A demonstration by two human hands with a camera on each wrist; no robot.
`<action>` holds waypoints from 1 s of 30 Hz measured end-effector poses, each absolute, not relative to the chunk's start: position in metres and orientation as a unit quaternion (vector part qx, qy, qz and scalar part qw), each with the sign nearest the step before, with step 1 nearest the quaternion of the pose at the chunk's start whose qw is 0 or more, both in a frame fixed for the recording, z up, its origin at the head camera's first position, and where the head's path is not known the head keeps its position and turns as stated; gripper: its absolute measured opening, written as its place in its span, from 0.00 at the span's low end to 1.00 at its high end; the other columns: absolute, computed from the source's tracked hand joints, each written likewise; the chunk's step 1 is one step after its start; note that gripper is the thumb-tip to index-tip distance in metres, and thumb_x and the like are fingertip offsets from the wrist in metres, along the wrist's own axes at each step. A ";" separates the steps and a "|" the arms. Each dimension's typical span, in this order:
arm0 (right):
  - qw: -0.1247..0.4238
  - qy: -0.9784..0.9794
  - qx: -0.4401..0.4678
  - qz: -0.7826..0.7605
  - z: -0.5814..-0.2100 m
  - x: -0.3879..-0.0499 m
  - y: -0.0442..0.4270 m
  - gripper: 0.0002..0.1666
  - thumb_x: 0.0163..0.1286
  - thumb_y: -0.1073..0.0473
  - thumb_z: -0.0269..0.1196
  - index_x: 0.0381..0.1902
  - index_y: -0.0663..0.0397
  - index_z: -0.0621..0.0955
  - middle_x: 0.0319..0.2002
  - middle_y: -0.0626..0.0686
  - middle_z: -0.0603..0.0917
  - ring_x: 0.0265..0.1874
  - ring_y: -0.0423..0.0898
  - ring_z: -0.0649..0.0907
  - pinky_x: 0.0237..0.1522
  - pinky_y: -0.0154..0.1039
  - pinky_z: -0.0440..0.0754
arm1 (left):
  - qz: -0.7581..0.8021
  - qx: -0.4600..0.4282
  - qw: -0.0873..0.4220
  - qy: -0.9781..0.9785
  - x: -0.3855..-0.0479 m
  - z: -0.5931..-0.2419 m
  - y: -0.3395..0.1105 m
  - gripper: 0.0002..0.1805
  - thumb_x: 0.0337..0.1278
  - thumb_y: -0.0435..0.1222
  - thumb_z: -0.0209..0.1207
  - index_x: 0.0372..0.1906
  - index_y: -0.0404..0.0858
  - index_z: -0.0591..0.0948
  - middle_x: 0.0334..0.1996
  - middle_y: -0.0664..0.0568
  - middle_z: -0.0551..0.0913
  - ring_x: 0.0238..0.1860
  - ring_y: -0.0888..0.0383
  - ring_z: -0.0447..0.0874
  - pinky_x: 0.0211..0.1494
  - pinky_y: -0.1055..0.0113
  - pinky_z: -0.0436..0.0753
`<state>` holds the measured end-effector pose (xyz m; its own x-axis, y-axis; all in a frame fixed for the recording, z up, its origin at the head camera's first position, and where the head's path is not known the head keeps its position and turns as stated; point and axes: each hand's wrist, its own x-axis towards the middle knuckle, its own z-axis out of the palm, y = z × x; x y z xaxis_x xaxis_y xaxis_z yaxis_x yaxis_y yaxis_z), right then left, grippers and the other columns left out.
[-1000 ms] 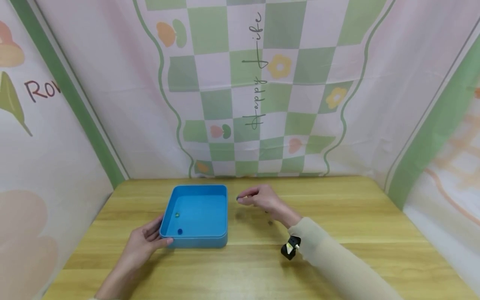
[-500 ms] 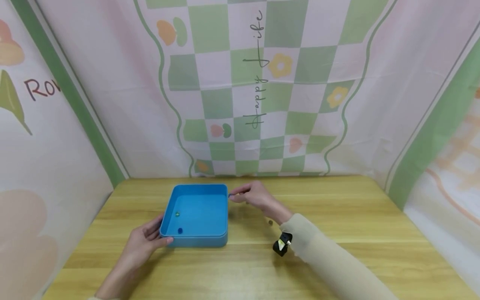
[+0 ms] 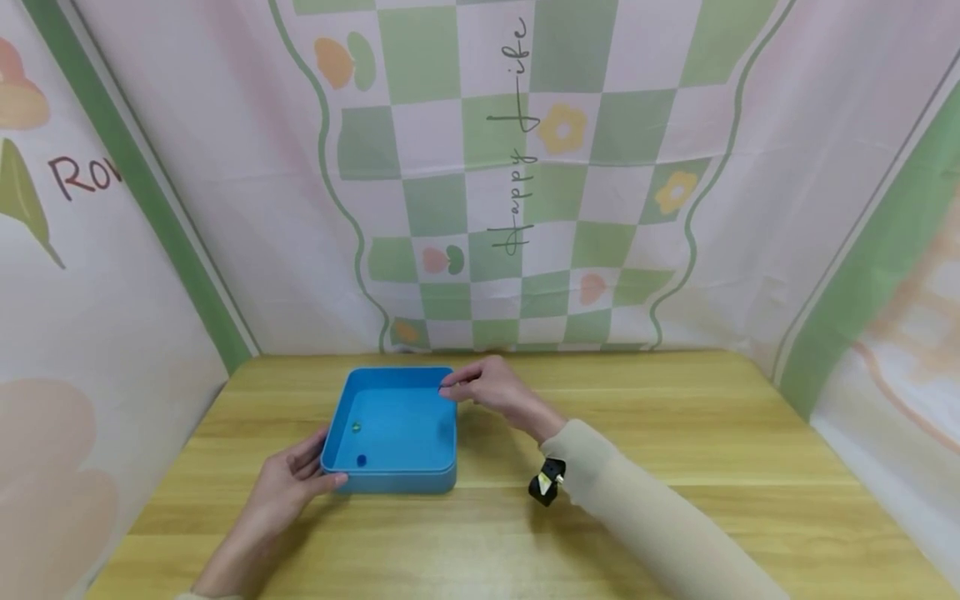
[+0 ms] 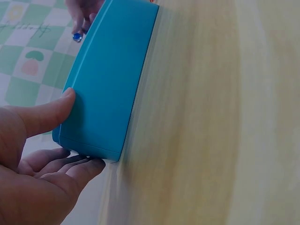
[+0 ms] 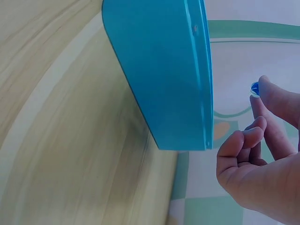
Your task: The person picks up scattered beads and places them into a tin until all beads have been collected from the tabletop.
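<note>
The blue square box (image 3: 390, 482) stands on the wooden table, with a dark blue marble (image 3: 362, 460) and a greenish clear marble (image 3: 356, 427) inside. The left hand (image 3: 283, 489) grips its near left corner, thumb on the front wall and fingers around the side. In the right wrist view, the right hand (image 5: 262, 150) pinches a clear and blue marble (image 5: 255, 88) between thumb and index finger, the other fingers curled. The head view has the right hand (image 3: 495, 389) above the box's right rim, fingertips over the inside.
A black device (image 3: 547, 482) is attached below the right sleeve's cuff. Patterned cloth (image 3: 495, 167) hangs behind the wooden table (image 3: 675, 467) and along both sides. In the left wrist view, a small red bit shows past the box's far end.
The right hand has moved left with the marble, from beside the box to over its right rim. The left hand has kept its grip on the corner.
</note>
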<state>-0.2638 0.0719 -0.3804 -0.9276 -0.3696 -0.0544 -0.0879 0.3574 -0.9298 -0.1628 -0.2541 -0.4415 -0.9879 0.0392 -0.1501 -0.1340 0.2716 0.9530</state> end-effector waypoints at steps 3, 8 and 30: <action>0.132 0.812 -0.147 -0.549 -0.379 -0.264 0.067 0.14 0.70 0.56 0.74 0.48 0.57 0.92 0.44 0.49 0.91 0.44 0.45 0.86 0.55 0.56 0.85 | 0.602 -0.029 0.071 0.795 -0.163 -0.442 -0.254 0.48 0.61 0.31 0.74 0.81 0.29 0.60 0.78 0.32 0.61 0.75 0.36 0.66 0.68 0.55 0.76; 0.135 0.811 -0.155 -0.547 -0.378 -0.265 0.060 0.13 0.70 0.57 0.74 0.48 0.58 0.92 0.45 0.49 0.91 0.42 0.45 0.86 0.50 0.53 0.86 | 0.605 -0.029 0.070 0.793 -0.162 -0.441 -0.253 0.48 0.61 0.31 0.74 0.81 0.28 0.60 0.77 0.31 0.62 0.74 0.36 0.66 0.68 0.55 0.77; 0.143 0.821 -0.129 -0.537 -0.379 -0.271 0.027 0.10 0.68 0.55 0.76 0.45 0.51 0.93 0.49 0.47 0.89 0.49 0.47 0.83 0.54 0.45 0.82 | 0.601 -0.040 0.075 0.795 -0.163 -0.442 -0.255 0.48 0.61 0.32 0.74 0.81 0.30 0.60 0.78 0.33 0.61 0.75 0.37 0.66 0.68 0.55 0.77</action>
